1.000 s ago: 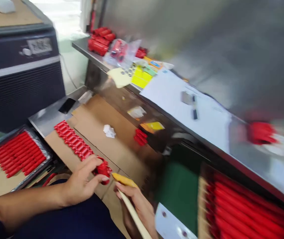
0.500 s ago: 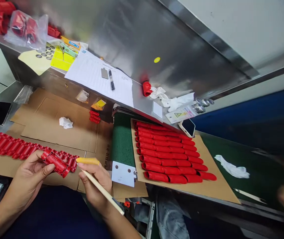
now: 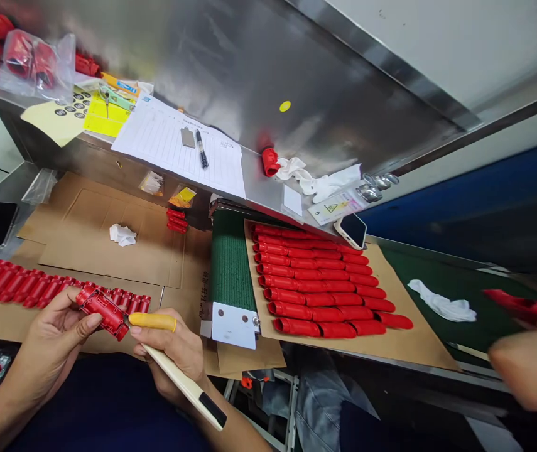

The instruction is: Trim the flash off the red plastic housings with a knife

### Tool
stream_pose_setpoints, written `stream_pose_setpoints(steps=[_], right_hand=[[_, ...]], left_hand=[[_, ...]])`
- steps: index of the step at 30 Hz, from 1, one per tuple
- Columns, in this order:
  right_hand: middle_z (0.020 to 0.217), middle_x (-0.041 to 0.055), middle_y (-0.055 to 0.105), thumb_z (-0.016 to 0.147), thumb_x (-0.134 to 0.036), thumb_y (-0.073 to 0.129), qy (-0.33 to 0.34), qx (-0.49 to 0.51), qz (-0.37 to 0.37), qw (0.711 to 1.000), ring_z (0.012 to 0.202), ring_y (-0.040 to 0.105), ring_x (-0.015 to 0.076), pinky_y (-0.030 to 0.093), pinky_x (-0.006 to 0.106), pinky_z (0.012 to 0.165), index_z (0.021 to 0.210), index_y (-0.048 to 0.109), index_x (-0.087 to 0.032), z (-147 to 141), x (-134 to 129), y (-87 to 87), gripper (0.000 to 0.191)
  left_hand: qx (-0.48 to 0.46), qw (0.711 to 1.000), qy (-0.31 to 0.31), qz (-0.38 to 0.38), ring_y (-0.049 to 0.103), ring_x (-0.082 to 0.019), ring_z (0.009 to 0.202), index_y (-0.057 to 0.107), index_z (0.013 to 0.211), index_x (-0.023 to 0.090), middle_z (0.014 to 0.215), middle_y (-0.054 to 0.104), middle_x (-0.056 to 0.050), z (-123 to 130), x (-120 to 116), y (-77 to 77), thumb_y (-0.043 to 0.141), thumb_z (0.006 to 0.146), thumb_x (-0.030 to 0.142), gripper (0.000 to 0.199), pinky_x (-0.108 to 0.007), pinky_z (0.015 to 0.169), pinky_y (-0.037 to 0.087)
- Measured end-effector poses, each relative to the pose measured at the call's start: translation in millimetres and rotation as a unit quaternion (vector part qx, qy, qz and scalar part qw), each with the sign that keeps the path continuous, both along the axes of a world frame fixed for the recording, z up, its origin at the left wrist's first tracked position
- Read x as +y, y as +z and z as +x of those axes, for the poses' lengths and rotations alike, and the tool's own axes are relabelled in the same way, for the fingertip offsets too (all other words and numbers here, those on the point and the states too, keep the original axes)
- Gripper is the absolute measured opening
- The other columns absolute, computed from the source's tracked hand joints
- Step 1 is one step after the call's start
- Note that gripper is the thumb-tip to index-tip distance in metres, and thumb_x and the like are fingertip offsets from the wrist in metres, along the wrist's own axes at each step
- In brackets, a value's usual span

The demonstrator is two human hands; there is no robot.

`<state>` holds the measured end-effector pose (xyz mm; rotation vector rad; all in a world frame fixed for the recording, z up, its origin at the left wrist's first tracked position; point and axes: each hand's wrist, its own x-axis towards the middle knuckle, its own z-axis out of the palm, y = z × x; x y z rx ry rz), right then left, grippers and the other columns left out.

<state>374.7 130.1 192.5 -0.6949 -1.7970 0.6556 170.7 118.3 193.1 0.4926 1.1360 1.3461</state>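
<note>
My left hand (image 3: 63,333) grips a red plastic tube-like part (image 3: 103,312) with cut-outs along its side, tilted down to the right. My right hand (image 3: 174,342), a yellow finger cot (image 3: 152,321) on its index finger, holds a slim tool with a long cream handle (image 3: 178,383) and a black end band. The tool's small dark tip is at the part's right end; I cannot tell if it cuts in. Behind the left hand, a row of similar red parts (image 3: 27,285) lies on cardboard (image 3: 108,263).
Rows of red sleeves (image 3: 320,295) lie on a cardboard sheet (image 3: 419,355) over a green conveyor belt (image 3: 231,263). A shelf holds papers (image 3: 174,147), a pen (image 3: 201,149) and a phone (image 3: 352,231). At the right, another person's blurred hand (image 3: 527,370) holds a red part (image 3: 517,306).
My right hand has moved slightly left, bringing the tool's tip to the red part's end. The other person's hand has come further into view with a red part. The view has shifted slightly.
</note>
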Motion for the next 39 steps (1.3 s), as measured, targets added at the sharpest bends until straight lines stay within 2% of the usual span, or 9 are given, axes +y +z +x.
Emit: stream_pose_setpoints(steps=[9, 15, 18, 22, 24, 27, 29, 32, 39], right_hand=[[0.111, 0.0128, 0.083, 0.104, -0.015, 0.069, 0.005, 0.013, -0.024, 1.0, 0.099, 0.079, 0.0215, 0.068, 0.036, 0.086, 0.123, 0.076, -0.02, 0.9, -2.5, 2.8, 0.02], [0.109, 0.0118, 0.083, 0.107, -0.025, 0.066, 0.009, -0.023, -0.073, 0.997, 0.1, 0.08, 0.0228, 0.068, 0.036, 0.086, 0.117, 0.071, -0.021, 3.4, -5.1, 1.7, 0.012], [0.106, 0.0126, 0.082, 0.106, -0.016, 0.064, 0.03, -0.07, 0.003, 0.997, 0.093, 0.079, 0.022, 0.067, 0.036, 0.084, 0.123, 0.067, -0.019, 8.7, -2.5, 1.5, 0.018], [0.114, 0.0175, 0.08, 0.106, -0.011, 0.064, 0.058, -0.156, 0.084, 0.982, 0.101, 0.077, 0.0239, 0.067, 0.036, 0.084, 0.131, 0.067, -0.015, 19.9, 7.2, -2.6, 0.026], [0.111, 0.0146, 0.082, 0.107, -0.011, 0.061, 0.008, -0.13, 0.057, 0.99, 0.103, 0.078, 0.0238, 0.067, 0.039, 0.088, 0.13, 0.068, -0.018, 24.4, 11.0, -5.4, 0.026], [0.106, 0.0108, 0.084, 0.107, -0.014, 0.062, -0.095, -0.045, -0.055, 0.993, 0.102, 0.081, 0.0238, 0.068, 0.042, 0.094, 0.123, 0.073, -0.021, 25.0, 8.8, -4.7, 0.021], [0.106, 0.0102, 0.084, 0.105, -0.02, 0.069, -0.072, -0.012, -0.098, 0.992, 0.1, 0.082, 0.0233, 0.068, 0.04, 0.094, 0.118, 0.077, -0.022, 20.7, 2.0, -0.3, 0.015], [0.11, 0.0114, 0.084, 0.104, -0.022, 0.072, 0.002, 0.014, -0.074, 0.997, 0.1, 0.082, 0.021, 0.069, 0.033, 0.09, 0.119, 0.078, -0.021, 11.4, -8.8, 6.4, 0.016], [0.112, 0.0128, 0.082, 0.105, -0.018, 0.069, 0.004, 0.023, -0.028, 0.999, 0.099, 0.08, 0.0197, 0.069, 0.033, 0.089, 0.124, 0.077, -0.019, 4.9, -11.9, 4.9, 0.021]], left_hand=[[-0.019, 1.0, -0.003, -0.012, 0.072, -0.014, 0.073, 0.081, 0.079, 0.023, 0.076, 0.078, -0.001, 1.1, 0.9, 6.7, 0.105, 0.062, 0.038, 0.033, -0.019, 0.072, 0.063], [-0.023, 0.999, -0.012, -0.028, 0.073, -0.015, 0.08, 0.082, 0.081, 0.023, 0.081, 0.08, -0.002, 0.2, -1.6, 7.1, 0.105, 0.062, 0.037, 0.034, -0.019, 0.077, 0.063], [-0.034, 0.998, -0.025, -0.05, 0.072, -0.015, 0.076, 0.082, 0.082, 0.023, 0.079, 0.078, -0.002, 0.7, -1.4, 7.5, 0.105, 0.062, 0.038, 0.035, -0.019, 0.074, 0.063], [-0.043, 0.994, -0.055, -0.085, 0.07, -0.016, 0.072, 0.082, 0.085, 0.021, 0.079, 0.077, -0.003, 1.0, 0.4, 10.3, 0.105, 0.063, 0.04, 0.037, -0.022, 0.068, 0.064], [-0.042, 0.995, -0.043, -0.079, 0.069, -0.015, 0.07, 0.081, 0.084, 0.021, 0.078, 0.075, -0.002, 0.8, 1.1, 12.6, 0.106, 0.061, 0.039, 0.038, -0.021, 0.067, 0.064], [-0.018, 0.999, -0.023, -0.043, 0.068, -0.013, 0.068, 0.08, 0.08, 0.021, 0.073, 0.074, -0.001, 0.4, 0.7, 15.4, 0.105, 0.061, 0.039, 0.037, -0.02, 0.067, 0.063], [0.001, 1.0, -0.016, -0.017, 0.068, -0.014, 0.068, 0.079, 0.079, 0.022, 0.072, 0.074, -0.001, 0.1, -0.3, 15.6, 0.105, 0.062, 0.039, 0.035, -0.02, 0.068, 0.063], [0.022, 1.0, 0.008, -0.003, 0.069, -0.014, 0.071, 0.079, 0.08, 0.023, 0.074, 0.075, -0.001, -0.3, -2.2, 13.2, 0.106, 0.061, 0.038, 0.036, -0.018, 0.07, 0.062], [0.036, 0.999, 0.008, 0.002, 0.069, -0.014, 0.075, 0.079, 0.082, 0.023, 0.076, 0.076, -0.001, -0.1, -4.3, 9.4, 0.105, 0.063, 0.039, 0.035, -0.017, 0.072, 0.061]])
